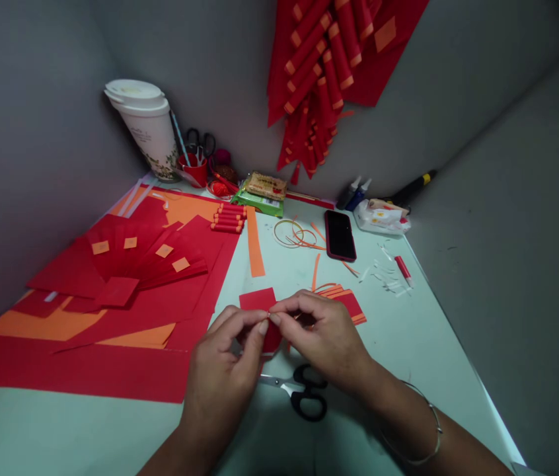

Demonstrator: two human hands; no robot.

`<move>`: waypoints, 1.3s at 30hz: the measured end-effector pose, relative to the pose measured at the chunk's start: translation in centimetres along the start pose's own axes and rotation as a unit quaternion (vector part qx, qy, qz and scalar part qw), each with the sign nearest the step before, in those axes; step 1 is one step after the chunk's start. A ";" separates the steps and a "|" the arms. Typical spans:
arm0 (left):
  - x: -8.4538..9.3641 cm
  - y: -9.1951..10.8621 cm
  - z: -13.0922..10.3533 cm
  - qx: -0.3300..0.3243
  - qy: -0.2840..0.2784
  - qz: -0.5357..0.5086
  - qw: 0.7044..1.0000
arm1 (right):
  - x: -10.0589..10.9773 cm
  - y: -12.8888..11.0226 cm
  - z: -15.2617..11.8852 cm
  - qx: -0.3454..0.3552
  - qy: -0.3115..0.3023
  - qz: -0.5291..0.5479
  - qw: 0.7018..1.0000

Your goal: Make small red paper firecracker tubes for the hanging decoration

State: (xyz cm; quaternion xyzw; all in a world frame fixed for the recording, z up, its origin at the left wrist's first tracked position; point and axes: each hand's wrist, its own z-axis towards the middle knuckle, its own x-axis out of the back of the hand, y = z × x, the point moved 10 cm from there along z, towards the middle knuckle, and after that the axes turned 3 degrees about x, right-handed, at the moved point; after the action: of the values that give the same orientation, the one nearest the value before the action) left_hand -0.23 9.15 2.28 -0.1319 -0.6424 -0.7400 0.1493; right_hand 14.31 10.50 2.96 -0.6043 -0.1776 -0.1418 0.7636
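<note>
My left hand [230,357] and my right hand [329,337] meet at the fingertips near the middle of the table. Both are closed in a pinch on something very small; fingers hide what it is. Below the fingertips lies a red paper piece [258,299], partly covered by my hands. To the right of it, beyond my right hand, is a small stack of red paper pieces with orange strips [353,306]. Black-handled scissors [309,403] rest partly open on the table between my forearms.
Red and orange paper sheets [150,363] cover the left side. Rolled red tubes with orange ends [228,218] lie behind, near an orange strip [256,244]. A phone [340,235], a glue stick [402,270], a white cup [143,125] and hanging paper firecrackers [316,73] are farther back.
</note>
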 end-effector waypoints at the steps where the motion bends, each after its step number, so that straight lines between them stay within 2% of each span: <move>1: 0.0 -0.1 0.1 0.008 -0.003 -0.011 1.000 | 0.0 -0.2 0.0 0.012 -0.001 -0.018 1.000; 5: -0.1 0.0 0.2 0.017 -0.005 -0.026 1.000 | 0.1 -1.1 -0.2 0.057 0.002 -0.064 0.996; 9: -0.2 0.0 0.1 0.012 -0.011 -0.028 0.999 | 0.1 -1.2 -0.4 0.068 0.003 -0.066 0.995; 20: -0.5 -0.6 0.1 0.029 -0.032 -0.007 0.999 | 0.1 -0.3 0.0 0.011 -0.007 -0.038 0.999; 33: -0.7 -1.2 0.1 0.074 -0.031 -0.050 0.996 | 0.0 0.6 0.1 -0.014 -0.006 0.010 1.000; 39: -0.2 -1.0 0.2 0.062 -0.016 -0.023 0.998 | 0.1 0.1 -0.2 -0.002 0.011 0.007 1.000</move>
State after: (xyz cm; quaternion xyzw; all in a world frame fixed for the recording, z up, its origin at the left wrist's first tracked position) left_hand -0.45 9.50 1.28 -0.1192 -0.6921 -0.7000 0.1299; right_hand 14.46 10.34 2.84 -0.6056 -0.1646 -0.1433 0.7652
